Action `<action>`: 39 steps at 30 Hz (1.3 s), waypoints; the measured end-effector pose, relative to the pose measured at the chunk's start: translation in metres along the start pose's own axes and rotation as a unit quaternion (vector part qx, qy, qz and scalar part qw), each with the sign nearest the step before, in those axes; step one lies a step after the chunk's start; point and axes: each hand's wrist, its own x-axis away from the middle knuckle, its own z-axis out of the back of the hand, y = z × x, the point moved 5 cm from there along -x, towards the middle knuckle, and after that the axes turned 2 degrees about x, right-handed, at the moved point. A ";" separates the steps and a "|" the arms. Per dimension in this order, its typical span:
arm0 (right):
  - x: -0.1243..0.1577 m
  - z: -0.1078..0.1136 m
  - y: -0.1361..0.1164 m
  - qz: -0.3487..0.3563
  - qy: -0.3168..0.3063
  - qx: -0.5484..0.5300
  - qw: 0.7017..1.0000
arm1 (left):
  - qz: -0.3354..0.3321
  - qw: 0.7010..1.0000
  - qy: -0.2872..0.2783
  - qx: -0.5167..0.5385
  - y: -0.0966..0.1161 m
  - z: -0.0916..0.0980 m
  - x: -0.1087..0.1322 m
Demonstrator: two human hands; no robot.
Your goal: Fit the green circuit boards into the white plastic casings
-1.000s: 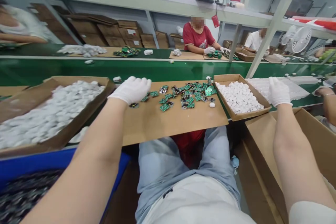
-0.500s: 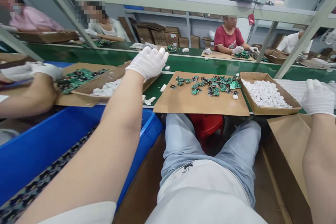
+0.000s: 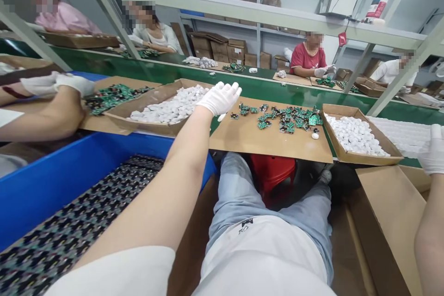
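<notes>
My left hand (image 3: 221,97), in a white glove, is stretched out over the left edge of a flat cardboard sheet (image 3: 263,141), fingers extended and apart, holding nothing. It sits between a cardboard box of white round parts (image 3: 169,108) and a scatter of small green circuit boards (image 3: 284,118). My right hand (image 3: 434,150), also gloved, is at the far right frame edge beside a second box of white parts (image 3: 354,134); its fingers look curled, and I cannot make out anything in them.
A blue bin (image 3: 52,180) of dark patterned pieces stands at my lower left. A large open cardboard box (image 3: 388,212) is at my lower right. A neighbour's gloved hand (image 3: 58,84) works at the left. Other people sit across the green conveyor (image 3: 277,90).
My view swung left and down. The left hand dropped from above the belt to the sheet's left edge. My right hand slid toward the right frame edge.
</notes>
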 end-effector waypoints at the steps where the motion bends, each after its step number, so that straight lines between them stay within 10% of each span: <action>1: -0.002 -0.002 -0.005 0.000 0.003 -0.003 1.000 | -0.002 1.000 -0.002 -0.010 -0.001 -0.005 0.000; 9: -0.024 -0.012 -0.049 0.018 -0.036 -0.026 0.999 | 0.003 1.000 0.012 0.024 0.000 -0.036 -0.008; 16: -0.065 -0.033 -0.082 -0.012 -0.133 -0.165 0.977 | 0.040 0.991 0.086 0.092 0.021 -0.024 -0.068; 27: -0.090 -0.137 -0.092 -0.139 -0.177 -0.183 0.957 | 0.259 0.904 0.113 0.322 0.064 -0.063 -0.166; 39: -0.107 -0.205 -0.153 -0.075 -0.349 -0.241 0.903 | 0.163 0.936 0.161 0.267 0.101 -0.098 -0.149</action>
